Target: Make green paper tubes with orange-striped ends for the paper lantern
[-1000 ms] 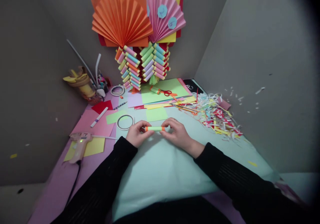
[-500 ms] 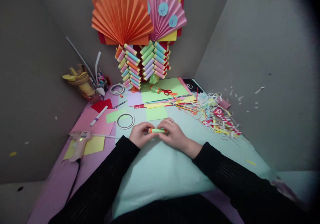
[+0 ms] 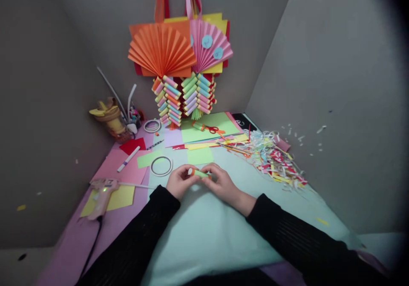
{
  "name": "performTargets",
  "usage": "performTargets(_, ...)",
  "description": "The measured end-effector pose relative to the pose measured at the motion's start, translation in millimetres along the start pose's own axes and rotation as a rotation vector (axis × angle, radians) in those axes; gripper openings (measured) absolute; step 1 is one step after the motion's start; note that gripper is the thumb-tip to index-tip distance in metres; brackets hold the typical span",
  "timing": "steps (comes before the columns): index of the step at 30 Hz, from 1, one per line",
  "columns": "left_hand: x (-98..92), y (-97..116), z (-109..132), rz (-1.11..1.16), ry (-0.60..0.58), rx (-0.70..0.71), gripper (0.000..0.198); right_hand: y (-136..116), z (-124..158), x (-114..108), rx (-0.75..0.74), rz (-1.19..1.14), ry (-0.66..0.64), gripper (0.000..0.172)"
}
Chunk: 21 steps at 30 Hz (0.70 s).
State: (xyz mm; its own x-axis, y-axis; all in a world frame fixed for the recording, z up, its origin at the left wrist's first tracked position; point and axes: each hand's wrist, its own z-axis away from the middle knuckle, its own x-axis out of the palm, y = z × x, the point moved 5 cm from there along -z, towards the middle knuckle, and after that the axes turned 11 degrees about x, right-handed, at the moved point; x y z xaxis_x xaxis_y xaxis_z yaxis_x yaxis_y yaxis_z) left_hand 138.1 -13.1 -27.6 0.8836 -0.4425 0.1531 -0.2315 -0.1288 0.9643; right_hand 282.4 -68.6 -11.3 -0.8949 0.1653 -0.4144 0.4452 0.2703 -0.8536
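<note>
A small green paper roll (image 3: pixel 200 173) with orange ends is pinched between both my hands just above the pale green sheet (image 3: pixel 207 226). My left hand (image 3: pixel 179 181) grips its left end with curled fingers. My right hand (image 3: pixel 220 181) closes over its right end. Just behind the hands lie a ring of tape (image 3: pixel 161 166) and a small green paper square (image 3: pixel 200 155).
A paper craft (image 3: pixel 180 71) of orange and pink fans with rows of coloured rolls leans in the corner. A glue gun (image 3: pixel 101 192) lies at the left, a marker (image 3: pixel 128 158) nearby. Scissors (image 3: pixel 214 129) rest on green paper. Paper shreds (image 3: pixel 275 158) pile at the right.
My hands have drawn closer together over the roll, and it now tilts slightly. The view has tipped so the craft sits lower in the picture.
</note>
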Motion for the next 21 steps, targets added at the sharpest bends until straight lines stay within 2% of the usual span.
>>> performTargets(3,-9.4,-0.1,-2.6,0.151,0.137,-0.039,0.034,3.1,-11.3,-5.6,0.042,-0.035,0.027,0.019)
performTargets(5,-16.5,-3.2,-4.1,0.250,0.240,-0.100,0.036,6.3,-29.8,-12.0,0.093,-0.054,0.067,0.020)
performTargets(9,-23.6,-7.5,-5.6,0.373,0.361,-0.190,0.041,12.2,-91.1,-25.6,0.213,-0.237,0.178,0.023)
performTargets(12,-24.1,-7.8,-4.9,0.421,0.391,-0.200,0.042,14.3,-142.6,-24.2,0.256,-0.293,0.227,0.015)
performTargets(14,-22.6,-7.6,-4.4,0.439,0.371,-0.199,0.041,17.1,-171.7,-12.4,0.301,-0.318,0.211,0.012)
performTargets(17,-21.6,-6.7,-4.5,0.443,0.340,-0.191,0.042,22.2,-202.8,19.2,0.391,-0.382,0.142,0.012)
performTargets(21,-24.5,-4.4,-4.4,0.438,0.362,-0.175,0.044,22.1,-227.5,63.9,0.428,-0.529,0.082,0.027)
